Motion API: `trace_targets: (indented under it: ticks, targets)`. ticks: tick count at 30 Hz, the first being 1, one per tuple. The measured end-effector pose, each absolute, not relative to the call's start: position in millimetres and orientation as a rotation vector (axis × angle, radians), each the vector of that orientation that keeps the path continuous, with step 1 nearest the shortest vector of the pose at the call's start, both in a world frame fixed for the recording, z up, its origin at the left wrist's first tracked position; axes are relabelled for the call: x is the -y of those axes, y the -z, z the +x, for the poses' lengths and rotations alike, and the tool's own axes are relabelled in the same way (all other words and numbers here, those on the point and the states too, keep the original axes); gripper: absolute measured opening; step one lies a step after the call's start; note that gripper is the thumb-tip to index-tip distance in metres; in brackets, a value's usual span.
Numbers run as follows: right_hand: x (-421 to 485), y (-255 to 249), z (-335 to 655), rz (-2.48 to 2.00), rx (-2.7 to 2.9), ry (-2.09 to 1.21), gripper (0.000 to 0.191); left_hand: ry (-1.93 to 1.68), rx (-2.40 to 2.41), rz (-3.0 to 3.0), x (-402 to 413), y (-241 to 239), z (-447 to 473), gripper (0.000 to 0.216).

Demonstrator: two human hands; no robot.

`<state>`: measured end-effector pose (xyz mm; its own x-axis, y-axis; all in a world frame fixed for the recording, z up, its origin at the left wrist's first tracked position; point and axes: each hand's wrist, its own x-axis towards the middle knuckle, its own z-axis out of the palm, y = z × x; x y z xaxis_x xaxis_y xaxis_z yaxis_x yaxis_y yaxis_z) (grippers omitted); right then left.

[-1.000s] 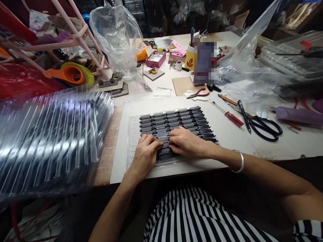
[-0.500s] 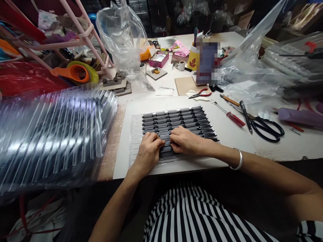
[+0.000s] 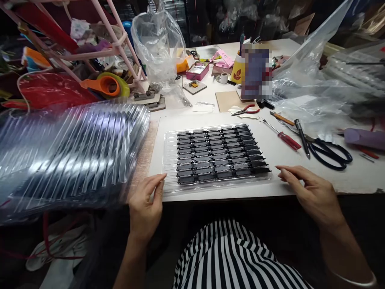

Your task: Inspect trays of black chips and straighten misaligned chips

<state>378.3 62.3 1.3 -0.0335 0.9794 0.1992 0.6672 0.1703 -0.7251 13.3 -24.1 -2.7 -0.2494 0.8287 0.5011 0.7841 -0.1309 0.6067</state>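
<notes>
A clear plastic tray (image 3: 171,162) lies flat on the white board, its left part bare. Rows of black comb-toothed strips (image 3: 215,154) fill the rest of it, and their kind I cannot make out. My left hand (image 3: 147,204) is at the tray's near left corner, thumb and forefinger stretched out at the edge; whether they touch it is unclear. To the right of the tray, my right hand (image 3: 309,194) hovers with its fingers pointing towards it and holds nothing. A stack of clear ridged trays (image 3: 81,152) stands on the left, close to my left hand.
Beyond the right hand lie scissors (image 3: 329,154), a dark pen (image 3: 301,138) and a red-handled screwdriver (image 3: 288,140). Red-handled pliers (image 3: 246,110) rest behind the tray. Plastic bags (image 3: 313,104) spread at the right. A pink rack (image 3: 116,44) stands at the back left.
Both hands have drawn apart from the black strips: the left to the tray's near left corner, the right out past its right edge. The whole row nearest me now shows. The view has shifted slightly left.
</notes>
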Motion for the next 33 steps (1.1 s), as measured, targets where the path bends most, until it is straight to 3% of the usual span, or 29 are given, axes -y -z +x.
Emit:
trace_targets:
  ticks: [5,17,26,30,33]
  targets:
    - [-48.1,22.9,378.7,-1.673,1.675,-0.494,0.03,-1.289,-2.147,1.851,28.8,17.4,28.8,0.027]
    - [-38.8,19.0,353.1,-1.665,1.607,-0.57,0.04,-1.316,-2.217,1.32,44.0,19.9,28.6,0.033]
    - [-39.7,-4.4,350.7,-1.209,0.958,-1.239,0.022,-1.849,-1.626,0.604,27.6,-2.1,43.3,0.032]
    - [-51.5,-7.3,347.4,-1.147,0.749,-1.254,0.02,-1.973,-1.421,0.416,16.4,-7.1,46.8,0.035]
    - [-62.1,-0.8,343.3,-1.136,0.526,-1.333,0.021,-1.864,-1.159,0.17,6.0,-9.4,45.1,0.028]
